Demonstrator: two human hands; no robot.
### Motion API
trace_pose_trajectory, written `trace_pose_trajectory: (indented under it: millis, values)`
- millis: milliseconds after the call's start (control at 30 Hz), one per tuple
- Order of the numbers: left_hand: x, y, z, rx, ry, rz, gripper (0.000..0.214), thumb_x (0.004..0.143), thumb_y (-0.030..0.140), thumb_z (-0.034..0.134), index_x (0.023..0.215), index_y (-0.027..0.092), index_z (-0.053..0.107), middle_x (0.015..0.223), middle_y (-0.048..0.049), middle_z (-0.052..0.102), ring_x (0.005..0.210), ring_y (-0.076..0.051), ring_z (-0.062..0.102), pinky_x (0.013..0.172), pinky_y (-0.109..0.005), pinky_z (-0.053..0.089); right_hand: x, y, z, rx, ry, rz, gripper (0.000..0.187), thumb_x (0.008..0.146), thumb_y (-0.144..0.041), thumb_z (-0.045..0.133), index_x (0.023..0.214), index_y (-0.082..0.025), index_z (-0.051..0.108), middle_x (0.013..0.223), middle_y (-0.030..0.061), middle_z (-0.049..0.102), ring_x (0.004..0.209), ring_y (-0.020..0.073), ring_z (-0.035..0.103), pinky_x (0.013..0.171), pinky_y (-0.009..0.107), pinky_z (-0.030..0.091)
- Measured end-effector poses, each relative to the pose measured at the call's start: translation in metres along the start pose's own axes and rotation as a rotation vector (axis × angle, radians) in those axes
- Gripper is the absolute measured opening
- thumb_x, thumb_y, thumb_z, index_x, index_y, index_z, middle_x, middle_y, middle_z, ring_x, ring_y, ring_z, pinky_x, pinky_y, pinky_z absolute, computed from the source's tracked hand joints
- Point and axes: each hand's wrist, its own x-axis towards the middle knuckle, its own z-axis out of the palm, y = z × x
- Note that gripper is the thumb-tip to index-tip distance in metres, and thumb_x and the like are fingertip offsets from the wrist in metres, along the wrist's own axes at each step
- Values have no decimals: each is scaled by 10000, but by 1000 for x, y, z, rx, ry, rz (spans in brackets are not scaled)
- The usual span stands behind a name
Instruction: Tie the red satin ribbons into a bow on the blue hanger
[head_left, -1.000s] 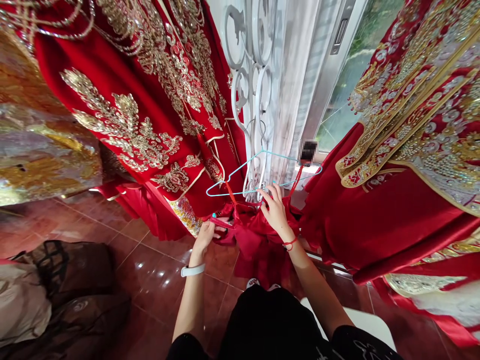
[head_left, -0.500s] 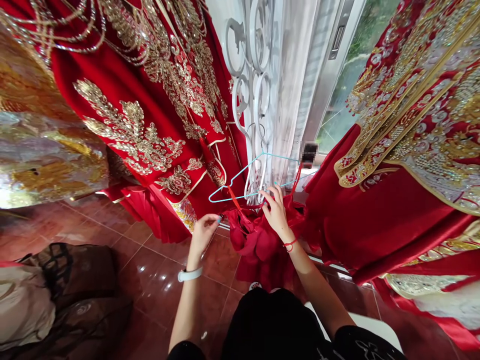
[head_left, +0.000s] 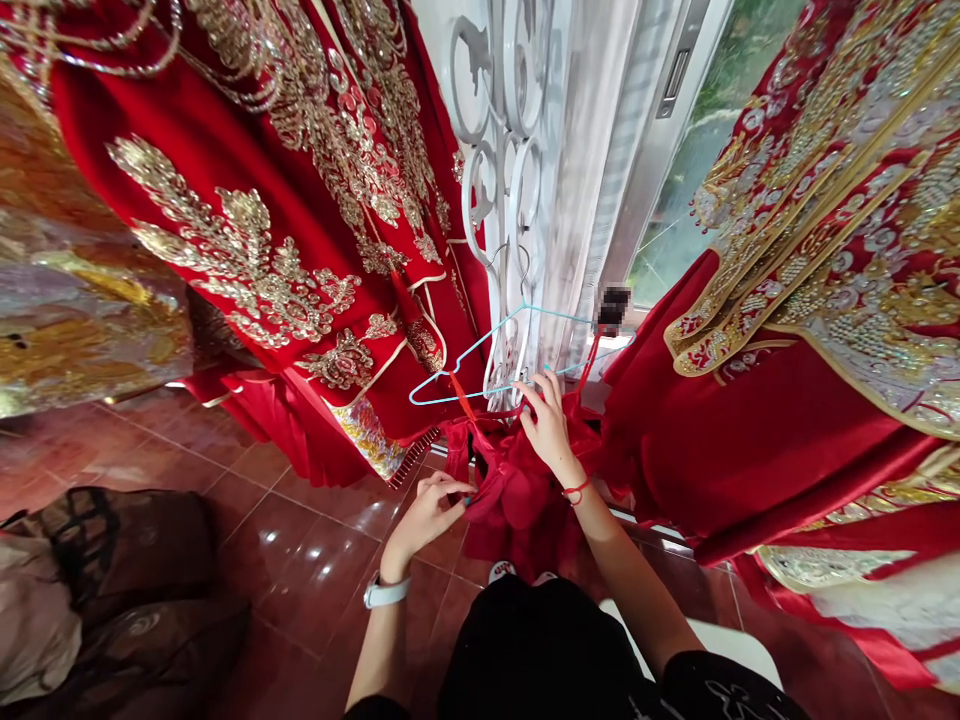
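A dark red dress (head_left: 519, 495) hangs by thin straps from a light blue wire hanger (head_left: 480, 342), which is hooked on a white scrolled metal grille. My left hand (head_left: 429, 512), with a pale watch band on its wrist, pinches a fold of the dress at its left side. At the neckline, just below the hanger's lower bar, my right hand (head_left: 547, 428) grips the dress's top edge. Part of its thumb and fingertips lie against the cloth. A red string bracelet (head_left: 576, 492) circles that wrist.
Red gowns with gold and beaded embroidery hang at the left (head_left: 247, 260) and right (head_left: 817, 260). The white grille (head_left: 474, 180) stands behind the hanger beside a window frame. Dark bags (head_left: 142, 590) lie on the tiled floor at lower left; a white stool (head_left: 739, 650) is at lower right.
My left hand has moved down and right from the dress's upper left edge to a fold lower on it. My right hand stays at the neckline.
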Motion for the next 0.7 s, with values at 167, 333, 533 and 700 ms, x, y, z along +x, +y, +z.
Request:
trace_pose_trajectory:
  millis: [167, 333, 533, 700]
  values:
    - [3, -2, -3, -37, 183, 33, 278, 842, 254, 619, 1053, 271, 799, 981, -74, 733, 1008, -255, 628, 965, -441, 483, 0, 1, 2, -8, 10, -12, 577, 861, -84, 421, 1356, -301, 624, 1373, 97, 532, 1527, 302, 285, 1219, 585, 359]
    - [9, 7, -1, -74, 547, 59, 158, 886, 314, 619, 881, 248, 763, 895, -52, 691, 859, -220, 639, 838, -373, 514, 0, 0, 1, -17, 4, -14, 569, 869, -80, 409, 1350, -288, 631, 1385, 101, 524, 1530, 290, 277, 1223, 561, 363]
    - [31, 13, 14, -81, 1151, -125, 204, 814, 329, 694, 749, 224, 532, 742, 15, 544, 680, -156, 503, 682, -300, 466, -1, -4, 1, -3, -5, 1, 558, 875, -79, 417, 1344, -291, 631, 1377, 105, 529, 1539, 301, 256, 1229, 571, 352]
    - [40, -3, 14, -437, 879, -216, 365, 876, 455, 583, 614, 206, 534, 598, 7, 566, 636, -167, 588, 664, -311, 528, -3, -7, 2, -7, 2, 4, 550, 881, -74, 420, 1346, -283, 627, 1376, 106, 526, 1534, 305, 264, 1231, 558, 353]
